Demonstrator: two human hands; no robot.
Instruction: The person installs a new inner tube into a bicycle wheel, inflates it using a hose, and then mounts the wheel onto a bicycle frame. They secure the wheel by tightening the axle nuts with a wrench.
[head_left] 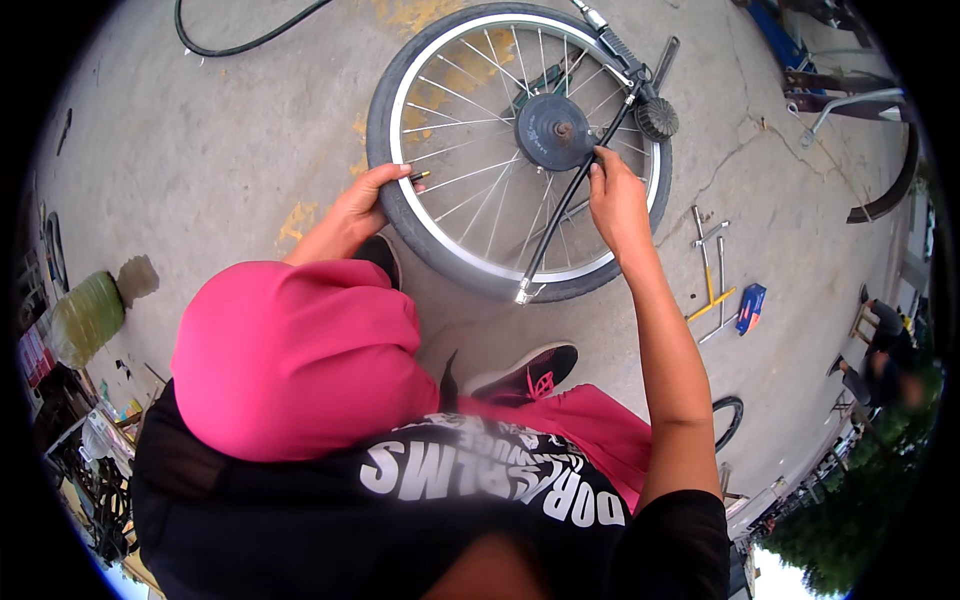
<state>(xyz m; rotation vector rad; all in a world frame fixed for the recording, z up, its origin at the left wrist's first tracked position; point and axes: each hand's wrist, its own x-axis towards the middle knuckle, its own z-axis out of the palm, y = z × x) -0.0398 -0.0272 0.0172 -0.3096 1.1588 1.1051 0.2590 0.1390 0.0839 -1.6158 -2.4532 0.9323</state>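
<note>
A spoked bicycle wheel [440, 235] with a grey tyre and silver rim lies flat on the concrete in front of me. My left hand [362, 205] grips the tyre and rim at the wheel's left side, next to the valve stem [418, 177]. My right hand [615, 195] rests over the spokes near the dark hub [552, 130] and holds a long black rod [560, 215] that crosses the wheel diagonally. A round black toothed part [657, 118] sits at the rod's upper end. I squat, with pink trousers and a dark shoe [525, 375] below the wheel.
Metal tyre levers and a yellow-handled tool [708, 270] lie right of the wheel beside a small blue box [751, 307]. A black hose [235, 45] curves at the top left. A green bottle [88, 315] stands at the left. A tyre [730, 420] and metal frames [850, 105] lie at the right.
</note>
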